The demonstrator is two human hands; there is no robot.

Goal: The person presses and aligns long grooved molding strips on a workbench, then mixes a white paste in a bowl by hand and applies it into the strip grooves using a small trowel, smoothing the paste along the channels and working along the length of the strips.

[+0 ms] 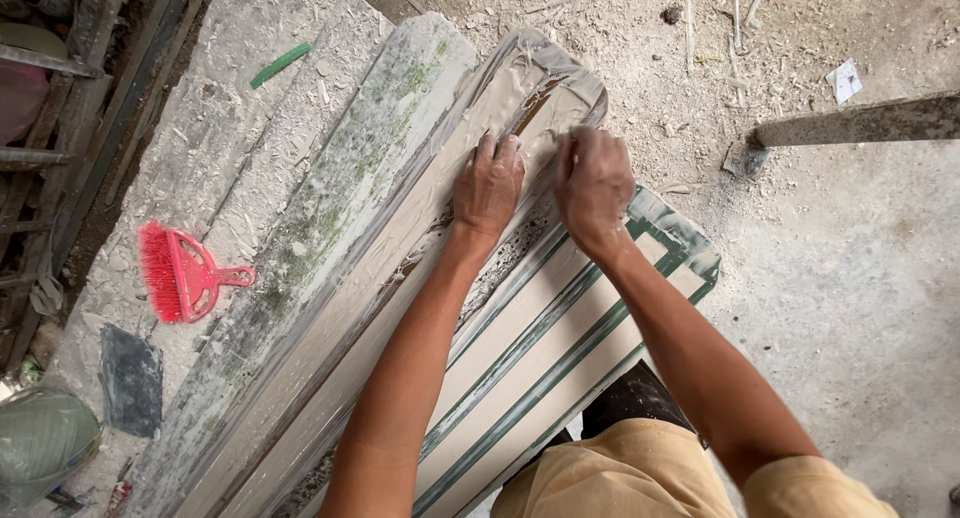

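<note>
A long moulding form [470, 108] coated with wet grey plaster lies diagonally across a plaster-crusted workbench [230, 118]. My left hand [488, 186] presses flat on the wet plaster near the form's far end, fingers spread. My right hand [594, 183] is beside it, fingers curled down into the plaster at the form's edge; whether it holds anything is hidden. Closer to me lies a second long form [560, 328] with cream and green stripes.
A pink plastic brush [183, 273] rests on the bench at left, a dark flat scraper [131, 381] below it and a green stick [281, 64] at the far end. A bucket [40, 440] sits at bottom left. A grey bar [860, 123] crosses the dusty floor at right.
</note>
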